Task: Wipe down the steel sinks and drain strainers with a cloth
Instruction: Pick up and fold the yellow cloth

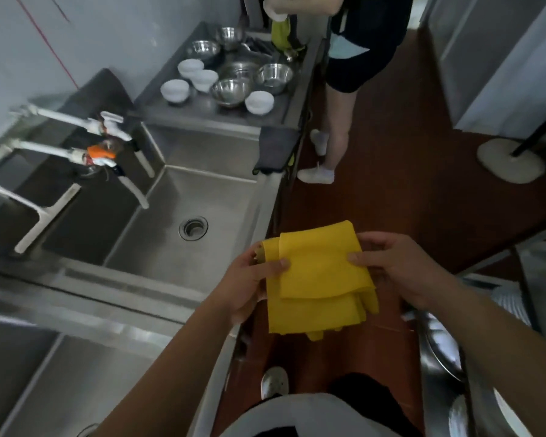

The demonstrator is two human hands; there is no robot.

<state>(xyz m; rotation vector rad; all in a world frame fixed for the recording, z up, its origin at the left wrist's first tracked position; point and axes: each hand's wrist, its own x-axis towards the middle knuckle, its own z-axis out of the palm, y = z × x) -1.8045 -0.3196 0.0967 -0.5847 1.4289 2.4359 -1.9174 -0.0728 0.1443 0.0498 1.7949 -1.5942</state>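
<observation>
Yellow cloth (pixel 319 279), folded, is pinched between left hand (pixel 249 285) and right hand (pixel 401 266) beside the steel sink (pixel 202 190); wiping looks unstarted, basins and drain strainer (pixel 193 228) remain.

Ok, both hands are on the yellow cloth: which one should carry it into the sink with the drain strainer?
Probably the left hand. It holds the yellow cloth's edge nearest the sink with the drain strainer; the right hand is over the floor, so it would have to reach across.
</observation>
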